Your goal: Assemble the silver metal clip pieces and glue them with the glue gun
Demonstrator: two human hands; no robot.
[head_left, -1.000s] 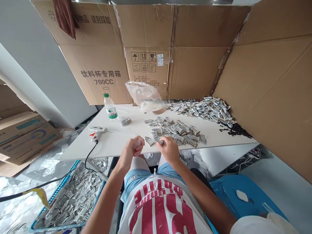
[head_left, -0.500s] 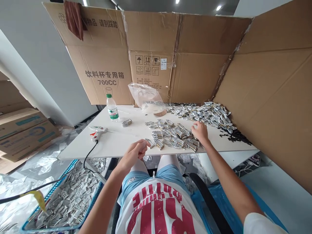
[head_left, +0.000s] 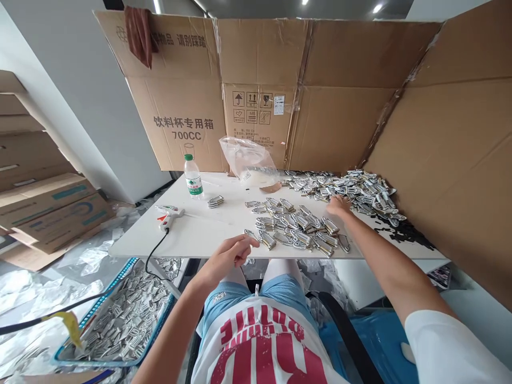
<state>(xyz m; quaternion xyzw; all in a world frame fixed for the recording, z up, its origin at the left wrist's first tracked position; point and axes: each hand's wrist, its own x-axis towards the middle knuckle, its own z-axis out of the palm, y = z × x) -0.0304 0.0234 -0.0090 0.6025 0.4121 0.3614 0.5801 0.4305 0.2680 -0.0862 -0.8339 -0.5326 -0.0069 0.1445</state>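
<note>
1. The blue basket (head_left: 60,356) on the floor to your left holds metal clips; the clear bag (head_left: 247,160) holds white contents.
2. Your right hand (head_left: 339,205), fingers spread and holding nothing, rests on the far clip pile (head_left: 348,186).
3. Your left hand (head_left: 228,256), loosely curled and holding nothing, touches a clip (head_left: 252,234) at the table (head_left: 200,234) edge, its long axis running diagonally.

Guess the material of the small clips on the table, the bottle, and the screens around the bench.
Clips: likely plated metal, bright silver glints; possibly chromed plastic. Bottle: clear plastic, see-through body, green cap and label. Screens: brown corrugated cardboard, matte, with fold creases, tape and printed box marks. Right hand reaches the far clip pile.
</note>
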